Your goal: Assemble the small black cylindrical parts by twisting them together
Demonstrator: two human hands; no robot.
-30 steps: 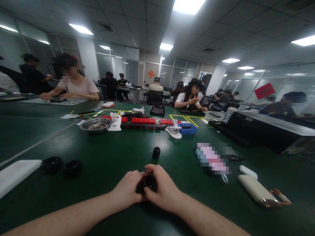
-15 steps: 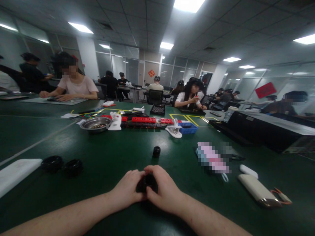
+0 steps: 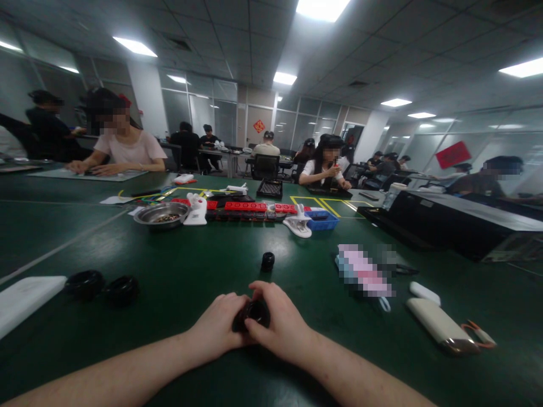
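Both of my hands close around one small black round part (image 3: 253,312) that rests low on the green table (image 3: 178,265). My left hand (image 3: 219,326) grips it from the left side. From the right, my right hand (image 3: 283,325) covers it, with the fingers curled over its top. Most of the part is hidden between my fingers. A small black cylinder (image 3: 267,261) stands on the table just beyond my hands. Two black rings (image 3: 102,285) lie to the left, beside a white flat block (image 3: 25,299).
A cream power bank (image 3: 441,326) and a small white case (image 3: 424,293) lie at the right. Further back stand a metal bowl (image 3: 162,214), red trays (image 3: 246,207), a blue bin (image 3: 322,220) and a black box (image 3: 449,226). Other people sit at tables behind.
My hands stay on the black part; my right fingers have shifted slightly, so its top shows a bit more. The view has drifted a little.
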